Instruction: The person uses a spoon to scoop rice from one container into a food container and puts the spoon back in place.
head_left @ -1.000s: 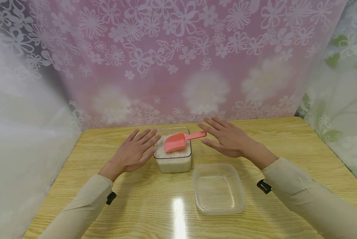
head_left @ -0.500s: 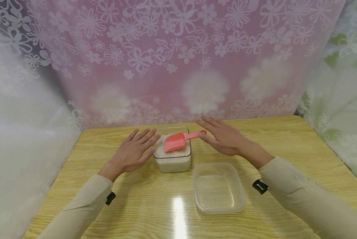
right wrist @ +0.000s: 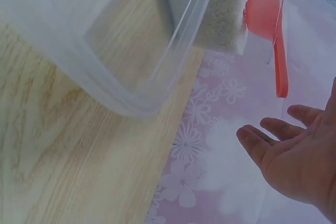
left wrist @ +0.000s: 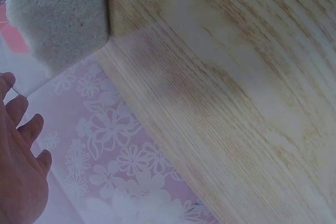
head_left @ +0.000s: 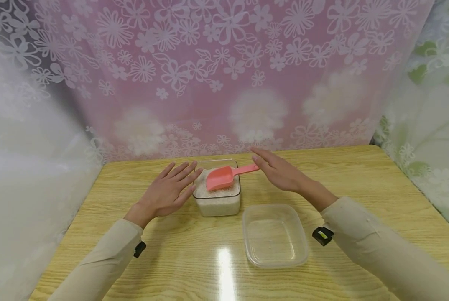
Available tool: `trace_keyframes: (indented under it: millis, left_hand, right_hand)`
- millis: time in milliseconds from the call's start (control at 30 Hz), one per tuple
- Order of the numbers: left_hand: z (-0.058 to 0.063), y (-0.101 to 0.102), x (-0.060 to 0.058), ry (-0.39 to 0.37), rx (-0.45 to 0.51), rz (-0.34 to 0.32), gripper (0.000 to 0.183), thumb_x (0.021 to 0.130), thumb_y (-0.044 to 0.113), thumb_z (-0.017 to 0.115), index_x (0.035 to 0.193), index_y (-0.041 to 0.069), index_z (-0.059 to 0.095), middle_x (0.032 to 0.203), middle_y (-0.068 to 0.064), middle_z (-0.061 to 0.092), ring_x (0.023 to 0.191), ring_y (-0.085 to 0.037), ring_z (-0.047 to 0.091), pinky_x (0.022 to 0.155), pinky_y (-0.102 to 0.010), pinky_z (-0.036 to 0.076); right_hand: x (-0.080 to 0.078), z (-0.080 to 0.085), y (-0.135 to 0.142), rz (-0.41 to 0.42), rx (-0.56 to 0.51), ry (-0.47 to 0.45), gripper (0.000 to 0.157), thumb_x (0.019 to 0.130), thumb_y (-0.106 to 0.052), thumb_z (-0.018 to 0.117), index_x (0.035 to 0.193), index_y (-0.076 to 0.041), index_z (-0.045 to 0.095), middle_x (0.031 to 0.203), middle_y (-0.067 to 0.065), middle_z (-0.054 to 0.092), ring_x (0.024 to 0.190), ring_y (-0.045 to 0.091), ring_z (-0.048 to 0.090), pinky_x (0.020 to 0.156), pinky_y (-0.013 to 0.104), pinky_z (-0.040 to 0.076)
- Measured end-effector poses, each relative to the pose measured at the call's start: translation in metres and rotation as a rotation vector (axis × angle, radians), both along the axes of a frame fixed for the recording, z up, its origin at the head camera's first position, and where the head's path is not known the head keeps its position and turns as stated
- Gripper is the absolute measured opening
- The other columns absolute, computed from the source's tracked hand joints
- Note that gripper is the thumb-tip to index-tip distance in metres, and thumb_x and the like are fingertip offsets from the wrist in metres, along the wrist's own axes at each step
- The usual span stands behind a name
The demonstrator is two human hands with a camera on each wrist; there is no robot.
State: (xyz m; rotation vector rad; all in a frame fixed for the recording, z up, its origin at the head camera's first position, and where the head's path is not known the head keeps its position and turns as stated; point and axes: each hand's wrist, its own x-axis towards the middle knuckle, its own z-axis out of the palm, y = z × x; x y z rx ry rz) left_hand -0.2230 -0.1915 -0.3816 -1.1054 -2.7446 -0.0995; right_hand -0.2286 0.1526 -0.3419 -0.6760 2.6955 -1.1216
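A pink scoop (head_left: 220, 178) lies on white rice (head_left: 217, 195) in a clear square container (head_left: 218, 207), its handle jutting out over the right rim. My left hand (head_left: 169, 191) is spread palm down at the container's left rim, fingers straight, holding nothing. At the free end of the scoop's handle (head_left: 246, 169) is my right hand (head_left: 282, 173), turned edge-on with its fingers fairly straight. The right wrist view shows a gap between the right hand's fingers (right wrist: 255, 141) and the handle. Only part of the left hand (left wrist: 21, 166) appears in the left wrist view.
A second clear plastic container (head_left: 275, 236), with nothing in it, stands front right of the rice on the wooden table (head_left: 164, 259). Behind the table's far edge hangs a pink flowered curtain (head_left: 194, 104). Pale sheets (head_left: 17, 175) hang at both sides.
My right hand has moved slightly left toward the scoop's handle and rolled from palm down to edge-on. The left hand, the scoop and both containers have stayed in place.
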Motion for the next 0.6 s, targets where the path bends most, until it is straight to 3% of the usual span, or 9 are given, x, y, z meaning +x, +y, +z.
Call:
trace_keyframes:
  millis: [167,367,600]
  left_hand:
    - [0.000,0.000,0.000,-0.011,0.000,0.002,0.055,0.104,0.045,0.026,0.153,0.021,0.024,0.157,-0.002,0.018,0.142,-0.023,0.020,0.116,-0.044,0.007]
    - [0.001,0.000,0.001,0.003,0.005,-0.012,0.055,0.104,0.044,0.028,0.153,0.019,0.026,0.157,-0.004,0.020,0.142,-0.026,0.022,0.115,-0.045,0.010]
    - [0.001,0.000,0.000,0.027,-0.001,-0.021,0.054,0.103,0.041,0.031,0.153,0.018,0.027,0.156,-0.006,0.023,0.141,-0.026,0.023,0.115,-0.046,0.012]
  right_hand:
    - [0.005,0.001,-0.006,-0.124,-0.074,-0.101,0.070,0.101,-0.055,0.023,0.152,-0.007,0.024,0.154,0.015,0.025,0.139,0.035,0.024,0.110,0.056,0.023]
    - [0.008,-0.002,-0.013,-0.219,-0.299,-0.308,0.068,0.102,-0.051,0.030,0.146,0.002,0.030,0.145,0.021,0.035,0.130,0.038,0.040,0.106,0.048,0.035]
    - [0.010,-0.007,-0.021,-0.285,-0.425,-0.444,0.066,0.104,-0.045,0.033,0.149,0.003,0.022,0.142,0.023,0.037,0.128,0.037,0.042,0.106,0.044,0.036]
